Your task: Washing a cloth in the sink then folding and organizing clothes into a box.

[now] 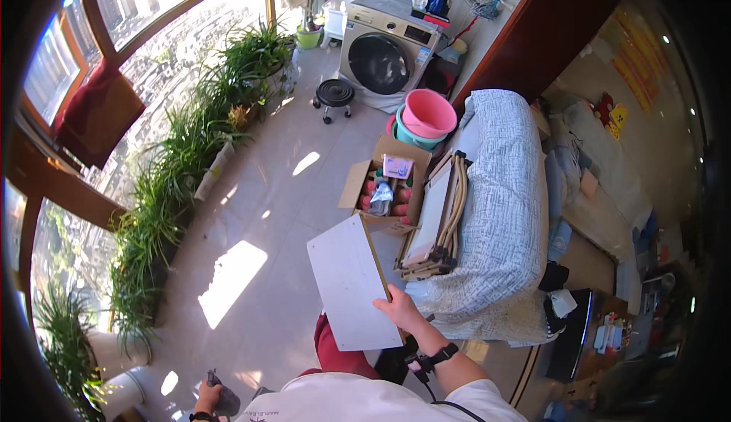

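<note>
My right hand (pixel 404 309) grips the right edge of a flat, pale board (pixel 351 285), its thumb on the face and its fingers out of sight behind. The board is tilted in front of my legs. A brownish-gold edge runs along its right side, and small dark dots sit near its corners. Low at the left, my left hand (pixel 209 394) is wrapped around a dark handheld tool (pixel 228 402), which looks like a cordless drill. Part of that tool is cut off by the picture's lower rim.
Beyond the board stands an open cardboard box (pixel 355 185) with pink-capped bottles. Folded frames (pixel 431 216) lean against a cloth-covered sofa (pixel 505 193). Potted plants (pixel 188 142) line the windows. A wheeled stool (pixel 335 93), stacked pink and teal buckets (pixel 429 115) and a washing machine (pixel 382 56) stand farther off.
</note>
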### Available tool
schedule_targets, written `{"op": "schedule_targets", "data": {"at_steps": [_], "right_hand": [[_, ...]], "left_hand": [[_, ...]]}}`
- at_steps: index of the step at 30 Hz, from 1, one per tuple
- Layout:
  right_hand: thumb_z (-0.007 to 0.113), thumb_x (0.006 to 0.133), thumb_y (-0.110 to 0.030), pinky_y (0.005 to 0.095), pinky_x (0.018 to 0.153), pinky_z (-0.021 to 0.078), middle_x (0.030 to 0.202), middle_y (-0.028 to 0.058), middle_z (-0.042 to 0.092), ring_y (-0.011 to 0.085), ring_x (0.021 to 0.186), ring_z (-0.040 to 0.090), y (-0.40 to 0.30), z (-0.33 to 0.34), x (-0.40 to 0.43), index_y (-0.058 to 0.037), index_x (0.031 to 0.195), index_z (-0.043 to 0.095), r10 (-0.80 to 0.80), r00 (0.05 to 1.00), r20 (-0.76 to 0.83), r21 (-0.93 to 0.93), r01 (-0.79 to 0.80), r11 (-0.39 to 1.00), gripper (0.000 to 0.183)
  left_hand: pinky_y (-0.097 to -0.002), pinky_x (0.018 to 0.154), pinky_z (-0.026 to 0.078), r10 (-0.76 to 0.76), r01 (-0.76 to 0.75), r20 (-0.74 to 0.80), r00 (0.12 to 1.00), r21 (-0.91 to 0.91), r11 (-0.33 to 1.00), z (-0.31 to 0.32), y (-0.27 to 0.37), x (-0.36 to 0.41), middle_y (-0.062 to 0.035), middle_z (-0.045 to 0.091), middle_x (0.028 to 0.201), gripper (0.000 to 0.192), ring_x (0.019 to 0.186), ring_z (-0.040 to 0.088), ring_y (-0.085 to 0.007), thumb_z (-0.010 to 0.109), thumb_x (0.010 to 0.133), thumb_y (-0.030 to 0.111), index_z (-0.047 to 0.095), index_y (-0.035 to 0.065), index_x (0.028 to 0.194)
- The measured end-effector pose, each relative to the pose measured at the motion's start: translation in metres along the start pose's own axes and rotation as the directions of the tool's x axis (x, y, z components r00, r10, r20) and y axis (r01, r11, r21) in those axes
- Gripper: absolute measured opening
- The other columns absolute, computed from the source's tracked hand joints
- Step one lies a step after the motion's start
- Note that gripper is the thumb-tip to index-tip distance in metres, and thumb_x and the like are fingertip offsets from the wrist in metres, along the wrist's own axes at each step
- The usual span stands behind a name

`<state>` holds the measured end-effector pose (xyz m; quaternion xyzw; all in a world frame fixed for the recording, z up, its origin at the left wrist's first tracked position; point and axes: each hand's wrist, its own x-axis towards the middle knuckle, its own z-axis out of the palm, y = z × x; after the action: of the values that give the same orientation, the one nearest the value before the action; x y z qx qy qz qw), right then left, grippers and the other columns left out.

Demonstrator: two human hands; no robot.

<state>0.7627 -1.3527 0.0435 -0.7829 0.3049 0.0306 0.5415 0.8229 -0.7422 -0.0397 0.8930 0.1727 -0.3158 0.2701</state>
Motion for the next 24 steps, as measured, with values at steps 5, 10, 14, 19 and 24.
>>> {"op": "schedule_targets", "data": {"at_steps": [5,10,14,19,24], "right_hand": [[0.066,0.078,-0.028,0.0437,0.072,0.0497,0.085,0.0243,0.063,0.0394,0.082,0.062,0.019,-0.009,0.073,-0.003,0.103,0.055,0.075,0.996,-0.04,-0.293,-0.084,0.952,0.037],[0.065,0.076,-0.029,0.0495,0.07,0.0479,0.084,0.0227,0.063,0.0411,0.081,0.061,0.018,-0.026,0.156,-0.0037,0.096,0.054,0.134,0.991,0.001,-0.512,-0.115,0.851,0.034],[0.063,0.076,-0.027,0.0476,0.073,0.0486,0.087,0.0222,0.064,0.0397,0.084,0.062,0.005,-0.042,0.197,-0.0044,0.098,0.055,0.302,0.953,0.021,-0.566,-0.238,0.79,0.033],[0.059,0.076,-0.021,0.0477,0.076,0.0487,0.092,0.0211,0.064,0.039,0.088,0.062,-0.003,-0.054,0.219,-0.0044,0.101,0.056,0.434,0.9,0.032,-0.634,-0.318,0.705,0.03],[0.059,0.074,-0.021,0.0463,0.077,0.0496,0.09,0.0212,0.065,0.037,0.087,0.063,-0.015,-0.051,0.236,-0.0042,0.094,0.062,0.511,0.86,0.003,-0.665,-0.38,0.643,0.026]], "left_hand": [[-0.0345,0.07,0.052,0.058,-0.065,0.08,0.995,0.087,0.994,-0.029,0.067,0.064,-0.0147,0.068,0.086,0.034,0.078,0.066,-0.023,0.069,0.067,0.018,0.064,-0.0005,0.096],[-0.0347,0.071,0.051,-0.047,0.037,0.152,0.987,0.065,0.997,-0.05,0.161,0.099,-0.0143,0.068,0.087,0.035,0.079,0.065,-0.0232,0.067,0.067,0.015,0.063,-0.0002,0.098],[-0.0348,0.071,0.051,-0.083,0.059,0.247,0.966,0.104,0.993,-0.056,0.231,0.157,-0.0139,0.067,0.087,0.036,0.08,0.065,-0.0234,0.066,0.066,0.013,0.062,0.0001,0.099],[-0.0349,0.071,0.05,-0.057,0.004,0.319,0.946,0.165,0.986,-0.083,0.295,0.258,-0.0136,0.067,0.088,0.037,0.081,0.064,-0.0236,0.065,0.066,0.01,0.061,0.0004,0.102],[-0.0333,0.073,0.05,0.09,-0.143,0.242,0.966,0.209,0.968,-0.162,0.461,0.36,-0.0124,0.066,0.089,0.041,0.083,0.063,-0.0225,0.062,0.066,0.006,0.059,0.0002,0.107]]}}
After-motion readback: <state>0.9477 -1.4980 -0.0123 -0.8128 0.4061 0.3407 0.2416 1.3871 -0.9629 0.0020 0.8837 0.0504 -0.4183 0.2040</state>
